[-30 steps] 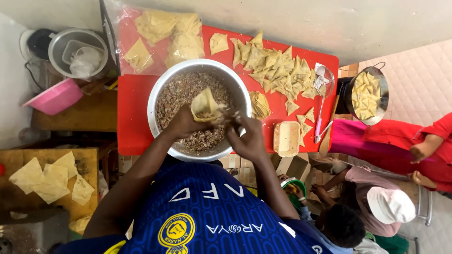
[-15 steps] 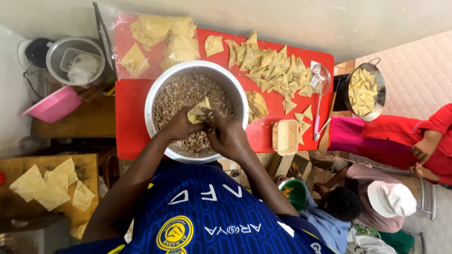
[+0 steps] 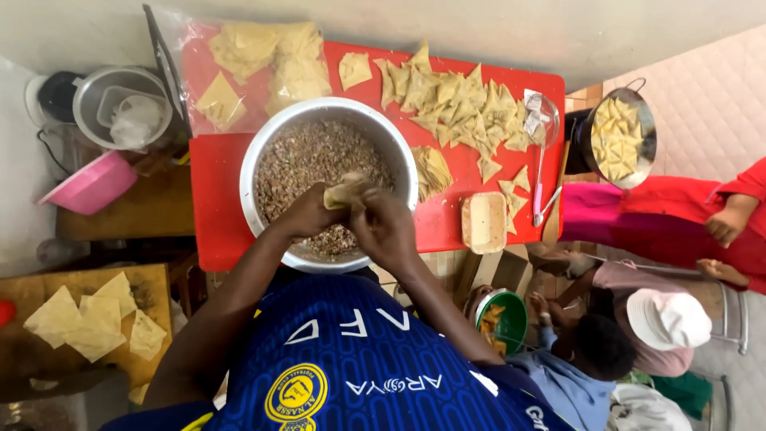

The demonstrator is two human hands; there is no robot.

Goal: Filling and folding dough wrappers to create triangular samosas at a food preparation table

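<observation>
Both hands, the left hand (image 3: 307, 215) and right hand (image 3: 383, 227), grasp one pastry wrapper (image 3: 345, 191) over the filling bowl (image 3: 263, 152). Many folded triangles (image 3: 463, 112) already lie on the red table (image 3: 215, 183); much filling (image 3: 311, 160) remains, so work looks midway.

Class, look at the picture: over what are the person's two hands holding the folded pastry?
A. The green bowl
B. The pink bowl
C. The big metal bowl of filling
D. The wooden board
C: both hands, left and right, pinch the pastry above the metal bowl of brown filling.
</observation>
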